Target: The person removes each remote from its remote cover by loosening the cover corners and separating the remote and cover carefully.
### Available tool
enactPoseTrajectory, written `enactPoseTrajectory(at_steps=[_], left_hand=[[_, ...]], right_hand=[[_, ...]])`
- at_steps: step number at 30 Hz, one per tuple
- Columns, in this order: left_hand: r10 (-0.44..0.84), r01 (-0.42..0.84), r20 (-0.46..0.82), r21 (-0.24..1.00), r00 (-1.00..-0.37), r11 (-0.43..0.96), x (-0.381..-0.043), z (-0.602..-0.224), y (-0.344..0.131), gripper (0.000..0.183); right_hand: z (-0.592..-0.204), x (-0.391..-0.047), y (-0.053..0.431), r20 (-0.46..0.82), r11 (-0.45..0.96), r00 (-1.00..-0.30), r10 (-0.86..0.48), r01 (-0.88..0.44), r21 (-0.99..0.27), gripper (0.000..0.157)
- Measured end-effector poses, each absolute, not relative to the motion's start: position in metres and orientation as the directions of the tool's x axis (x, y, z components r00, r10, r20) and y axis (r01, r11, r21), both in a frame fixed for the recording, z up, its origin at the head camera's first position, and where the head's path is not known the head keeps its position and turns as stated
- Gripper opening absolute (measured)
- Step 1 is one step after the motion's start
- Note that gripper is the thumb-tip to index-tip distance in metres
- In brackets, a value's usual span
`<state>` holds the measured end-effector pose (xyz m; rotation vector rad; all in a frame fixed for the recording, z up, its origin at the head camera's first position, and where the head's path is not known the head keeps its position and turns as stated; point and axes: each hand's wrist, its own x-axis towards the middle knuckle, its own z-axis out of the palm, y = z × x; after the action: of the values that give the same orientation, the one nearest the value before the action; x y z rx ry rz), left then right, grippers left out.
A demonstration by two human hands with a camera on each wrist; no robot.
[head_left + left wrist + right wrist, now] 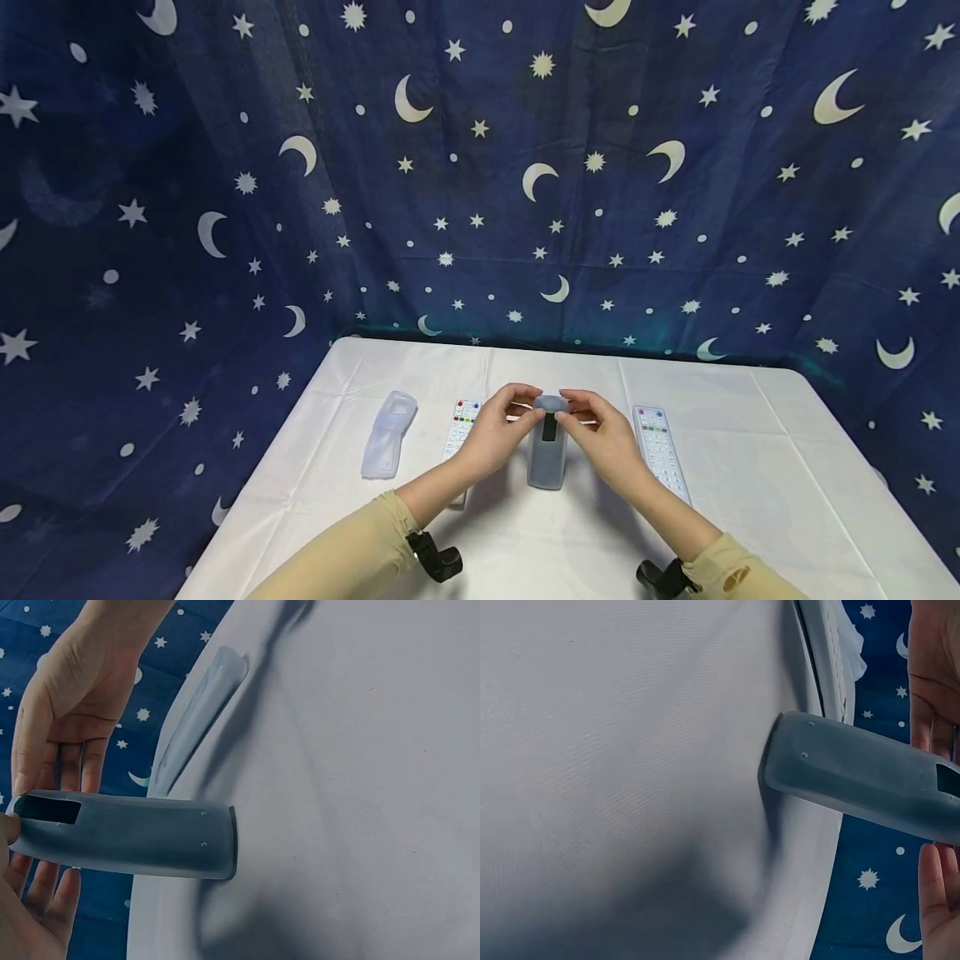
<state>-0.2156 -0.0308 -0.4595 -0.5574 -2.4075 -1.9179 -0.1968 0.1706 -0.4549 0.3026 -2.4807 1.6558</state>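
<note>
A grey silicone remote cover (547, 458) with a dark rectangular opening near its upper end is held between both hands, its lower end at the white cloth. My left hand (491, 427) pinches the upper left edge, thumb in front and fingers behind. On the other side my right hand (606, 435) pinches the upper right edge the same way, thumb beside the opening. In the left wrist view the cover (150, 836) stretches sideways, its lower end casting a shadow. Whether a remote sits inside cannot be told.
A white remote (459, 429) lies partly hidden behind the left forearm. Another remote (660, 446), with a bluish edge, lies right of the right hand. Farther left is a translucent lilac cover (387, 437). A starry blue curtain (480, 167) hangs behind the white-covered table (765, 500).
</note>
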Motion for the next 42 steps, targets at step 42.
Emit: enactPoseTrajectory(at_steps=[42], left_hand=[[0.377, -0.224, -0.21, 0.975, -0.902, 0.008, -0.223, -0.439, -0.032, 0.031]], right_hand=[[-0.433, -0.203, 0.173, -0.163, 0.049, -0.978, -0.126, 0.158, -0.986, 0.018]])
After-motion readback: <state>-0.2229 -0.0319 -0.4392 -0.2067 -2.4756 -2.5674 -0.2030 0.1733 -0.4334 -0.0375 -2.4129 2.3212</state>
